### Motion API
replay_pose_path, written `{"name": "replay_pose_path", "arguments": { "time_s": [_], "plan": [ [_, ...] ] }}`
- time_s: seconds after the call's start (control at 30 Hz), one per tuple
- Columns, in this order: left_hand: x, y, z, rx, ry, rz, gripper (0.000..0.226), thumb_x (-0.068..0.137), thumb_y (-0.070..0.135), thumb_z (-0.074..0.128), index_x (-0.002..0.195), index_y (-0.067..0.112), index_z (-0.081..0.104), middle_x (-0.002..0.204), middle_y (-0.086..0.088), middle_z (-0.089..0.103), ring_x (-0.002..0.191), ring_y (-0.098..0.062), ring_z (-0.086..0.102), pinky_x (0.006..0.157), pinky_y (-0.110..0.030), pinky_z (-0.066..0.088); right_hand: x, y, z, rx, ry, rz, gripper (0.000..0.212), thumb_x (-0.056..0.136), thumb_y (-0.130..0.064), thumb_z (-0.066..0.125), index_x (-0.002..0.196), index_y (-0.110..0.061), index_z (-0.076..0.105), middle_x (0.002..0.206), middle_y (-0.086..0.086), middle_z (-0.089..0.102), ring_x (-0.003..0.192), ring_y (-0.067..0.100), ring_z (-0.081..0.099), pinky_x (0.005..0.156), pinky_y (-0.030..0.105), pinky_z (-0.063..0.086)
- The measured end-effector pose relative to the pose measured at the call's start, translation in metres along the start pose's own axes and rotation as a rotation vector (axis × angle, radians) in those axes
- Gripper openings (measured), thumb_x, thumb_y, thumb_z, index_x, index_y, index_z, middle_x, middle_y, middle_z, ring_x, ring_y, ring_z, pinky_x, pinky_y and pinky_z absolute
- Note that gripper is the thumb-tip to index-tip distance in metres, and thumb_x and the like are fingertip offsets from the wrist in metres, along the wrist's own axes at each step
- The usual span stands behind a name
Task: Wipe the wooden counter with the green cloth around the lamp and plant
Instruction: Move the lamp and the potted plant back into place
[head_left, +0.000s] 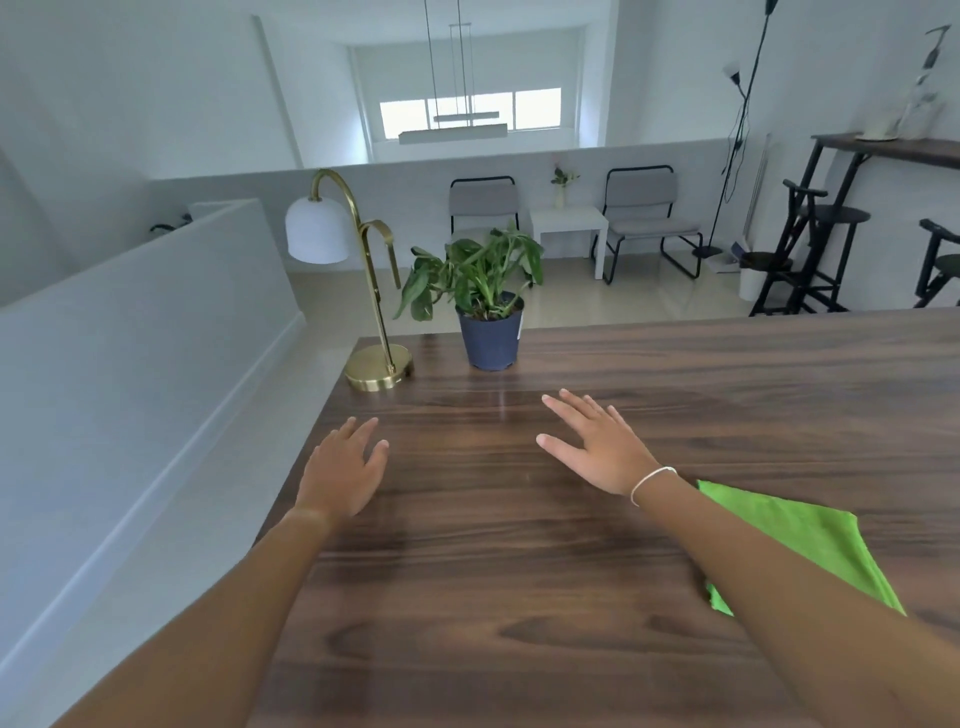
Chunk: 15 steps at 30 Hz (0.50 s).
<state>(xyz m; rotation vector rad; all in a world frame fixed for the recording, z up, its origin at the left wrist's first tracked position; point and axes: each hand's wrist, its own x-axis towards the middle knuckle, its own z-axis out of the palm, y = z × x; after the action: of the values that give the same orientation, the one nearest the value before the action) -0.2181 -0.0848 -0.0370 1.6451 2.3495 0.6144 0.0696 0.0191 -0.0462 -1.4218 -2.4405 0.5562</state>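
A dark wooden counter (727, 395) fills the lower right of the view. At its far left corner stands a brass lamp (378, 366) with a white shade, and beside it a green plant in a dark blue pot (491, 340). The green cloth (795, 535) lies flat on the counter at the right, partly hidden under my right forearm. My left hand (345, 475) hovers open over the counter's left edge, fingers apart. My right hand (597, 447) is spread open over the counter in front of the plant. Neither hand holds anything.
The counter's left edge drops to a white half wall (130, 364) and floor. Beyond the counter's far edge lie two grey chairs (644, 218), a small white table (569, 223), black stools (826, 244) and a floor lamp (737, 130).
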Motion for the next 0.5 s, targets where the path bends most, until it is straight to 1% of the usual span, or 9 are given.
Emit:
{"name": "replay_pose_path", "arguments": {
  "time_s": [0.17, 0.33, 0.43, 0.5],
  "plan": [
    [0.045, -0.015, -0.013, -0.061, 0.002, 0.011, 0.050, 0.097, 0.035, 0.037, 0.144, 0.019, 0.033, 0.155, -0.008, 0.025, 0.143, -0.026, 0.024, 0.117, -0.041, 0.021, 0.043, -0.020, 0.011, 0.022, 0.005, 0.044, 0.067, 0.089, -0.061, 0.039, 0.148, -0.039, 0.017, 0.160, -0.009, 0.010, 0.148, 0.016, 0.005, 0.120, 0.040, 0.001],
    [0.082, -0.016, -0.014, -0.095, 0.010, 0.021, 0.050, 0.097, 0.034, 0.036, 0.143, 0.016, 0.033, 0.154, -0.009, 0.028, 0.143, -0.025, 0.025, 0.116, -0.038, 0.021, 0.081, -0.026, 0.014, 0.046, 0.022, 0.065, 0.072, 0.087, -0.064, 0.041, 0.149, -0.037, 0.015, 0.160, -0.007, 0.013, 0.148, 0.017, 0.007, 0.119, 0.041, 0.004],
    [0.102, -0.013, -0.012, -0.137, 0.006, 0.003, 0.050, 0.097, 0.035, 0.036, 0.144, 0.019, 0.032, 0.155, -0.008, 0.027, 0.143, -0.025, 0.024, 0.117, -0.039, 0.020, 0.102, -0.025, 0.014, 0.069, 0.047, 0.060, 0.077, 0.086, -0.063, 0.044, 0.150, -0.032, 0.013, 0.159, -0.005, 0.015, 0.147, 0.017, 0.012, 0.119, 0.039, 0.007],
    [0.114, -0.010, -0.011, -0.178, 0.022, -0.004, 0.050, 0.096, 0.033, 0.038, 0.144, 0.019, 0.031, 0.153, -0.008, 0.030, 0.142, -0.024, 0.027, 0.117, -0.041, 0.022, 0.116, -0.023, 0.012, 0.131, 0.078, 0.063, 0.081, 0.086, -0.061, 0.048, 0.151, -0.030, 0.011, 0.159, -0.005, 0.017, 0.146, 0.020, 0.016, 0.118, 0.039, 0.011]
  ]
}}
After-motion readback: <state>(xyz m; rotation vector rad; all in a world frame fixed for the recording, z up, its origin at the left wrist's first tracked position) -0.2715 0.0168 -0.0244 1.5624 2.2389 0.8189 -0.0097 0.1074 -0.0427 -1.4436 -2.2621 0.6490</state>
